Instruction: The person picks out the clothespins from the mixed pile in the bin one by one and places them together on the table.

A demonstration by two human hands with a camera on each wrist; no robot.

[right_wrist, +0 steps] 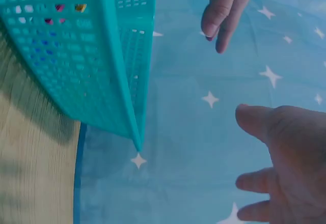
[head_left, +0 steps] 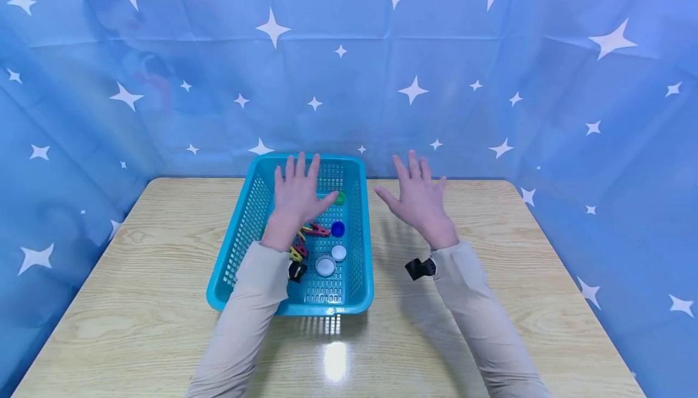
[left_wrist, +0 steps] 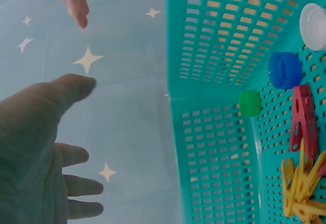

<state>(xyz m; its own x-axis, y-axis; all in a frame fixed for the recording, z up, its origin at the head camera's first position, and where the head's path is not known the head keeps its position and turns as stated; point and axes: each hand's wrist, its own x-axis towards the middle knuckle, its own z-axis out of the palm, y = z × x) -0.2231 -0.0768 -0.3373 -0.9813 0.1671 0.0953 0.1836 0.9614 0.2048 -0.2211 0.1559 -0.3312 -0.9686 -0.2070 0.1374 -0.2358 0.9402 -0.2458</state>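
Observation:
A teal plastic basket (head_left: 361,246) stands on the wooden table (head_left: 136,301). Inside lie a green cap (head_left: 340,198), a blue cap (head_left: 338,229), two white caps (head_left: 325,266), and red and yellow clothespins (head_left: 308,234). My left hand (head_left: 297,195) hovers flat above the basket with fingers spread, holding nothing. My right hand (head_left: 418,199) hovers over the table just right of the basket, also spread and empty. The left wrist view shows the green cap (left_wrist: 249,103), blue cap (left_wrist: 285,70), a red clothespin (left_wrist: 303,117) and yellow clothespins (left_wrist: 300,186).
A blue star-patterned cloth (head_left: 414,71) walls in the table at the back and both sides. Small black cameras are strapped at both wrists (head_left: 418,268). A light glare (head_left: 335,358) lies on the table near the front edge.

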